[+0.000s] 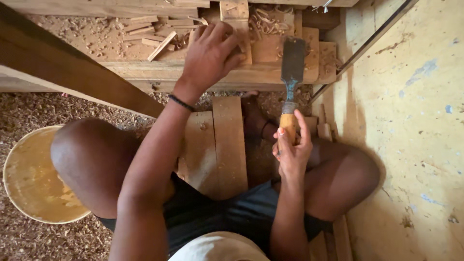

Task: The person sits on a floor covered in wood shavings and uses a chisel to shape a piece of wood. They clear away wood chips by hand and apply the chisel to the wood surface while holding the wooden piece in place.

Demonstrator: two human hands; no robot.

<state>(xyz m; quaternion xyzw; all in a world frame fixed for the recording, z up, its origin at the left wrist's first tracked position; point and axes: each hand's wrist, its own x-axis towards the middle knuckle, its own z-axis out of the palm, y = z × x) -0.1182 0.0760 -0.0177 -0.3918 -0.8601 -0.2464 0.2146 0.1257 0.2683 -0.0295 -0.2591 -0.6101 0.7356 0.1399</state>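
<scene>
My right hand [291, 150] grips the wooden handle of a wide chisel [293, 63], whose dark blade points away from me and lies over a wooden workpiece [270, 48]. My left hand [209, 55] rests palm down on the same workpiece, fingers spread toward a small upright wooden block [234, 9]. A dark band circles my left wrist. I sit on short planks [229, 140] with knees bent to either side.
A round pale tub [29, 179] stands by my left knee on a floor of wood shavings [34, 106]. A long dark beam [72, 67] slants across the upper left. Offcuts and curls litter the top. A yellowish wall [411, 121] runs along the right.
</scene>
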